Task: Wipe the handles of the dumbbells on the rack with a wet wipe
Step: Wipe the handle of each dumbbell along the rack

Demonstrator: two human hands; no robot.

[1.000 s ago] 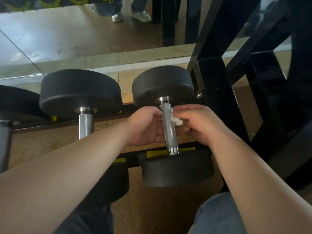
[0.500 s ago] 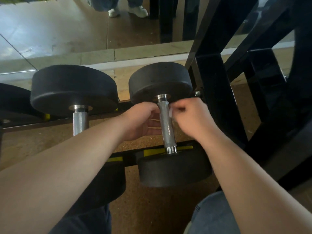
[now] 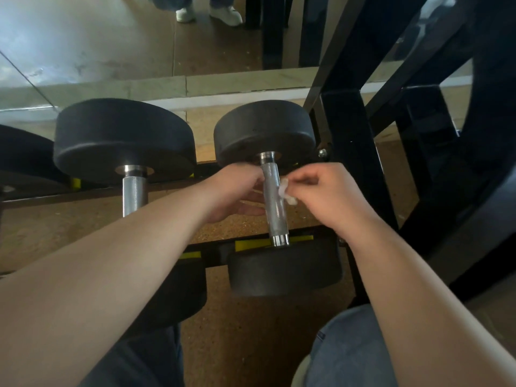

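A black dumbbell rests on the rack rails with its knurled steel handle (image 3: 275,202) running toward me. My right hand (image 3: 332,196) pinches a small crumpled white wet wipe (image 3: 286,192) against the right side of that handle. My left hand (image 3: 237,192) is on the handle's left side, fingers curled under and behind it. A second, larger dumbbell with a steel handle (image 3: 134,191) sits to the left, partly hidden by my left forearm.
The black rack upright (image 3: 354,152) stands just right of my right hand, with more dark frame beyond. A third dumbbell's head (image 3: 19,155) shows at the far left. A mirror (image 3: 111,37) behind the rack reflects someone's white shoes. My knees are below.
The wipe has come out from under my right fingers and now shows at the handle's right side. Both hands stay around the upper part of the handle, shifting only slightly.
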